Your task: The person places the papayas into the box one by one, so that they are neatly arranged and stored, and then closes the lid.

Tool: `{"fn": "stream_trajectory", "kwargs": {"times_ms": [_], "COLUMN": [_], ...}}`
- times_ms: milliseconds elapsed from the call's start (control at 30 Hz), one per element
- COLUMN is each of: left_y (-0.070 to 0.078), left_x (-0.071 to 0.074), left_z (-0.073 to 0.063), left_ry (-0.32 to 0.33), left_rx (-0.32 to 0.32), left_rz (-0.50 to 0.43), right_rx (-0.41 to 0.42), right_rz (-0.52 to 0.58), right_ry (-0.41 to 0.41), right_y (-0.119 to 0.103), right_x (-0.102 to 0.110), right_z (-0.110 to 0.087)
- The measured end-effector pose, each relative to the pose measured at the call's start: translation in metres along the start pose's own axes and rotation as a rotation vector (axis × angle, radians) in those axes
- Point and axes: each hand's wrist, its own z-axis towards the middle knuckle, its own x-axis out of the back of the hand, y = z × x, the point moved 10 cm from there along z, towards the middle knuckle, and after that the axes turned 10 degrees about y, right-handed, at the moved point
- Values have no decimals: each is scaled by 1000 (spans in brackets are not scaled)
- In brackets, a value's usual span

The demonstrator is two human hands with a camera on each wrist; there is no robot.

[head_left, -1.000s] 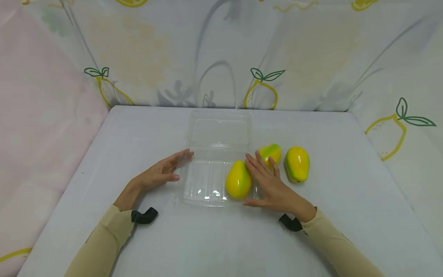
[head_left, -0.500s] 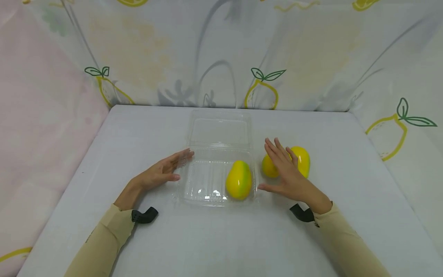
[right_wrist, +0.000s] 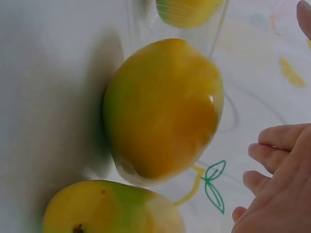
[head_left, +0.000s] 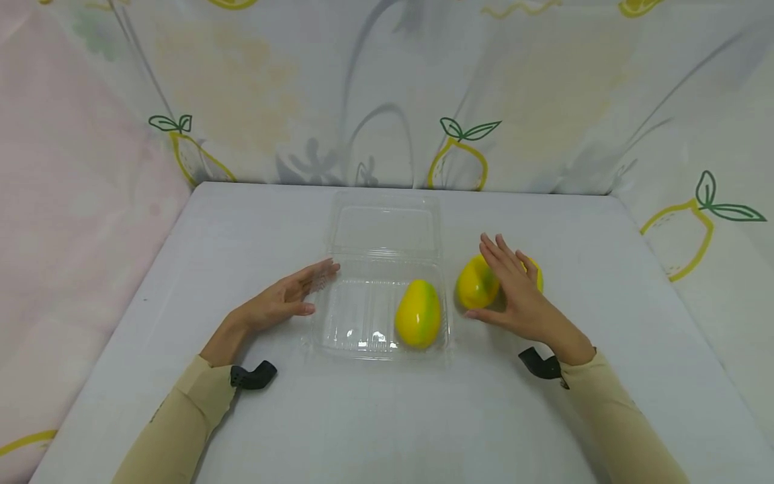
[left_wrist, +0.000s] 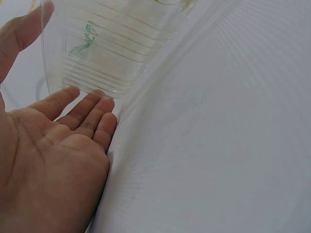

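The job now seems to be filling the clear box (head_left: 351,316), and the step looks like going for the next fruit. One yellow fruit (head_left: 418,314) sits inside the box, on its right side, and the lid (head_left: 385,232) lies folded back. The right hand (head_left: 517,296) is spread wide by the middle fruit (head_left: 476,284), which lies on the table (head_left: 375,417) just right of the box. It holds nothing, and I can't quite tell if a finger touches that fruit. The last fruit (right_wrist: 102,208) is mostly behind the hand in the head view. The left hand (head_left: 278,302) has loose fingers at the box's left edge and grips nothing. Next, I think, the right hand should close around the middle fruit and lift it. A second ago that hand was beside the boxed fruit; now it has moved right, away from the box.
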Motion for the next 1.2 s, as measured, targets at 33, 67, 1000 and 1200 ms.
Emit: {"fn": "stream_trajectory", "kwargs": {"times_ms": [33, 67, 1000, 1200], "left_y": [0, 0, 1, 1], "left_x": [0, 0, -1, -1], "left_z": [0, 0, 0, 0], "left_ry": [1, 0, -8, -4], "left_rx": [0, -1, -3, -1], "left_rz": [0, 1, -27, -23], "right_rx": [4, 4, -364, -400], "right_rz": [2, 0, 56, 56], "right_ry": [1, -1, -299, -341], "right_y": [1, 2, 82, 88], "right_x": [0, 0, 24, 23], "right_z": [0, 0, -29, -34]}}
